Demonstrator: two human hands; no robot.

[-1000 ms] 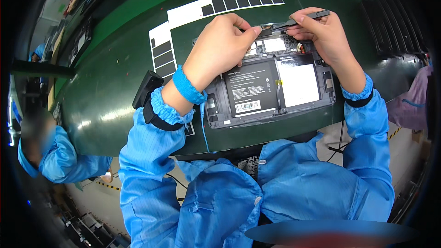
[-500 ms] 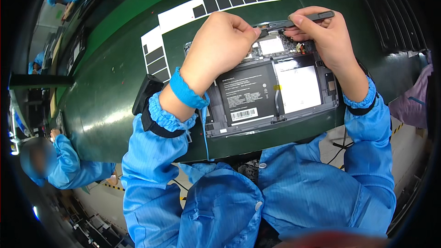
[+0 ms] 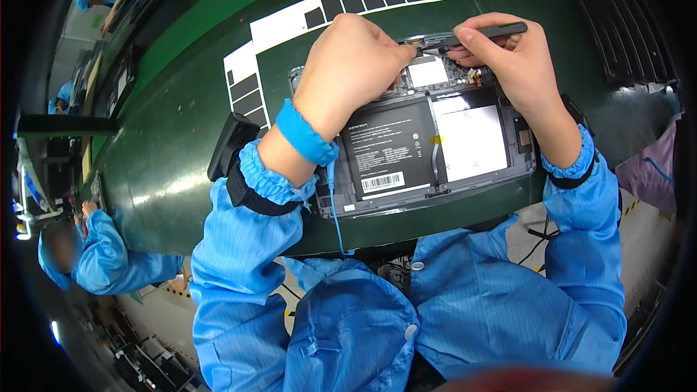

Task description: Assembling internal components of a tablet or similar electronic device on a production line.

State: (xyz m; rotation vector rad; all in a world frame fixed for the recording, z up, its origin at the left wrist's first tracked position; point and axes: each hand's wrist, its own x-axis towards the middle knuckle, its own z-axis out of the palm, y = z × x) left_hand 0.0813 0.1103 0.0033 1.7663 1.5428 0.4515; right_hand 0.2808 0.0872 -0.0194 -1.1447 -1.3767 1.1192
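An opened laptop base point(image 3: 523, 163) lies in front of me, its black battery point(image 3: 385, 149), a white-topped panel point(image 3: 473, 141) and the circuit board along its far side showing. My right hand point(image 3: 512, 62) grips dark tweezers point(image 3: 501, 30), whose tips point left at the board's far edge. Close to those tips, my left hand point(image 3: 352, 62) is closed in a pinch over the board; what its fingertips hold, if anything, is hidden. Just below the tips sits a silver-white square point(image 3: 428, 72) on the board. A blue wrist strap point(image 3: 306, 133) with a cord circles my left wrist.
White sheets with black rectangular stickers point(image 3: 352, 0) lie beyond the laptop base on the green table point(image 3: 174, 145). A stack of dark panels point(image 3: 628, 33) stands at the far right. At the left, a co-worker in blue point(image 3: 109, 254) sits at the table.
The tweezers' tips have moved slightly left and down, closer to my left fingertips. My left wrist has shifted a little. The laptop base stays nearly in place.
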